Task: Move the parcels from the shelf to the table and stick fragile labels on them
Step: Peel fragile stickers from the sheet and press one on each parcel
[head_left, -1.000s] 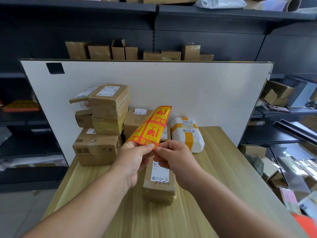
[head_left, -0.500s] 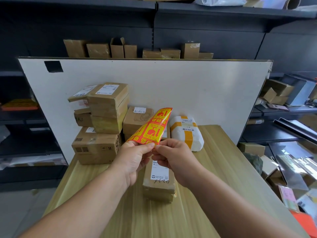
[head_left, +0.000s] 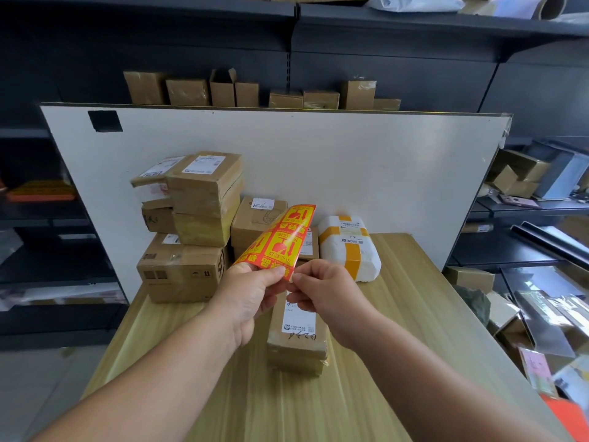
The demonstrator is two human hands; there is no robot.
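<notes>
A red and yellow strip of fragile labels (head_left: pixel 280 240) is held up above the wooden table (head_left: pixel 398 314). My left hand (head_left: pixel 251 295) pinches its lower edge. My right hand (head_left: pixel 325 291) pinches the strip's lower right corner with thumb and forefinger. Below the hands a brown parcel (head_left: pixel 298 342) with a white shipping label lies flat on the table. Behind it are stacked brown parcels (head_left: pixel 197 224) at the back left, one brown box (head_left: pixel 255 224) in the middle and a white parcel with yellow tape (head_left: pixel 350 247).
A white board (head_left: pixel 350 161) stands upright along the table's far edge. Dark shelves behind hold several small brown boxes (head_left: pixel 255 90). Boxes and clutter (head_left: pixel 526 314) crowd the floor and shelves on the right.
The hands and label strip have barely moved. The strip's top curls slightly more toward me; my right fingers still work at its lower corner.
</notes>
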